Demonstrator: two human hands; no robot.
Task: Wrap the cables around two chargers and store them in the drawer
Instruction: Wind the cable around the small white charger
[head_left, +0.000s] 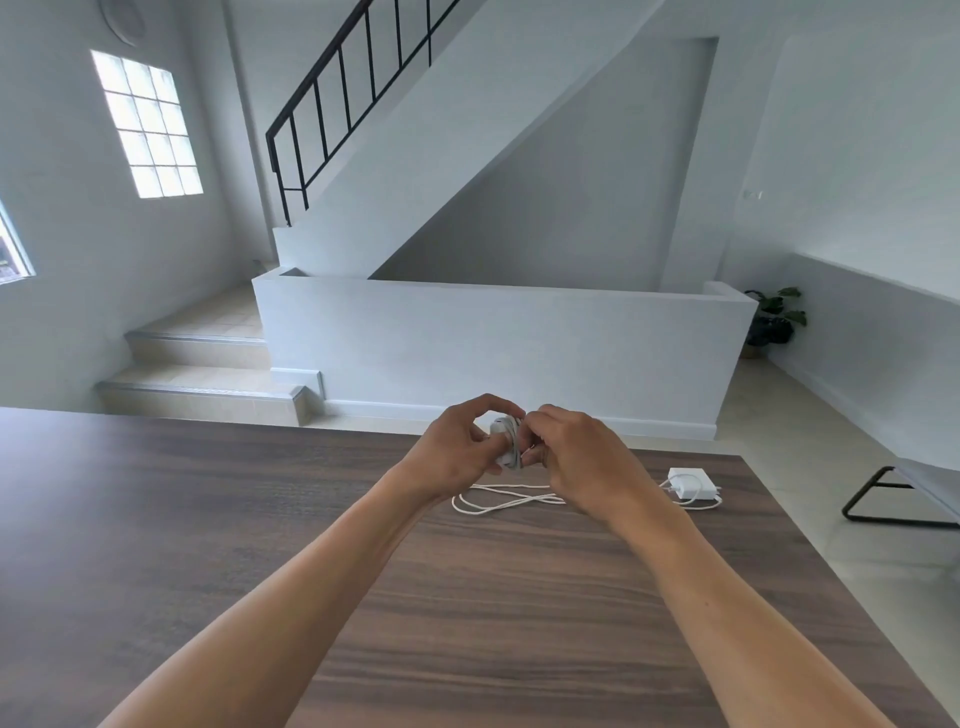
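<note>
Both my hands are raised over the far part of the wooden table (208, 519). My left hand (457, 447) grips a small white charger (505, 441) that has white cable wound around it. My right hand (582, 457) pinches the cable right beside that charger. On the table behind my right wrist lies a second, larger white charger (693, 482), flat, with its loose white cable (498, 500) looping leftward across the tabletop. No drawer is in view.
The table's far edge runs just beyond my hands, its right edge slants down to the lower right. Beyond it are a low white wall (493, 348), steps (208, 379), and a black-legged bench (904, 499) at the right.
</note>
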